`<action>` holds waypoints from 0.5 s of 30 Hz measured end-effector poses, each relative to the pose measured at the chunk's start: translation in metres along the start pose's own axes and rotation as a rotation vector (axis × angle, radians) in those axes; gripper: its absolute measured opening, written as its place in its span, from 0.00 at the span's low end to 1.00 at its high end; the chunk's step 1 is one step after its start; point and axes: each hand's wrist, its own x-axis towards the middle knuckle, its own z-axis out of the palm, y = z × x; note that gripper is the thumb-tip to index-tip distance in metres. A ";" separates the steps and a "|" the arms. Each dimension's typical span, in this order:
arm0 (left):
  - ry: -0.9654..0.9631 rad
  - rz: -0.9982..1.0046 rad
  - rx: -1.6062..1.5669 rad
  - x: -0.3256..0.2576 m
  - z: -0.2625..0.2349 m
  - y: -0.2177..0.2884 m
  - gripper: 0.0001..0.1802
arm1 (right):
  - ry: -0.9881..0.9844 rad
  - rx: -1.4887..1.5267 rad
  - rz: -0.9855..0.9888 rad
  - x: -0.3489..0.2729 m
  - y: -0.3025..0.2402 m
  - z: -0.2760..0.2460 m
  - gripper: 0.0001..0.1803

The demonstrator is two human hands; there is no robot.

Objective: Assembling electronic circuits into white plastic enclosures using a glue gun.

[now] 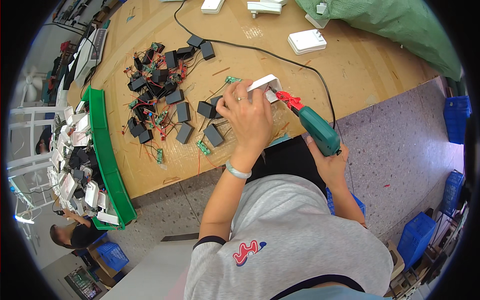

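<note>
My left hand (250,112) is closed on a white plastic housing (269,82), with its open side facing the tool and the inside partly hidden by my fingers. My right hand (331,161) grips a green corded hand tool (319,131) with a red front end, whose exact kind I cannot make out. The tool's tip reaches into or against the housing; the contact point is too small to tell. A small green circuit board (232,79) lies just beyond my left hand. Black rectangular boxes with wires (183,112) are heaped to the left.
A black cable (240,45) curves across the cardboard-covered table (345,65). White plug adapters (306,41) lie at the far side beside a green sack (385,30). A green tray (102,145) of white housings stands at the left. Blue crates (419,235) are at right. Another person (82,234) works at lower left.
</note>
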 end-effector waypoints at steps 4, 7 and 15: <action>0.006 -0.002 0.008 0.001 0.000 0.000 0.06 | -0.003 0.013 0.028 -0.001 0.000 0.000 0.09; 0.009 -0.001 0.007 0.001 0.000 0.000 0.06 | -0.007 0.015 0.037 -0.001 0.001 0.000 0.09; 0.003 -0.008 0.006 0.001 0.000 0.000 0.05 | 0.020 0.013 -0.023 -0.001 0.000 0.000 0.09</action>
